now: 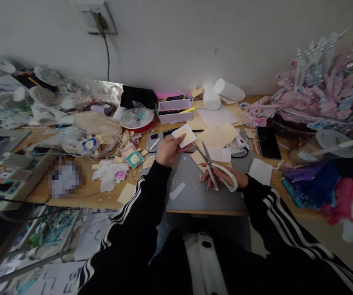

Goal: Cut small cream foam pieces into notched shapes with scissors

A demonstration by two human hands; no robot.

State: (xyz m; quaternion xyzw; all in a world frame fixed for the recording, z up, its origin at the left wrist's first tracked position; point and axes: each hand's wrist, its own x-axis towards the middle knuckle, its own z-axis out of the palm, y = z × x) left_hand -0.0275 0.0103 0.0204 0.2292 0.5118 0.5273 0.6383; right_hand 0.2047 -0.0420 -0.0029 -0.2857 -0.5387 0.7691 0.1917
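My left hand [168, 150] pinches a small white card [186, 133] with a cream square on its face, held above the grey cutting mat [188, 196]. A pair of scissors [222, 172] with cream handles is in my right hand [208, 177], its blades parted and pointing up and left toward the card, apart from it. Sheets of cream paper [217, 134] lie behind the blades. A white paper strip [178, 191] rests on the mat in front of my left hand.
A lilac box [175, 111] holding pens stands at the back. Ribbon spool [137, 119], small decorated pieces [134, 159] and scraps lie left. To the right are a phone [269, 142], a lidded cup [324, 149] and a pile of pink tiaras [317, 90].
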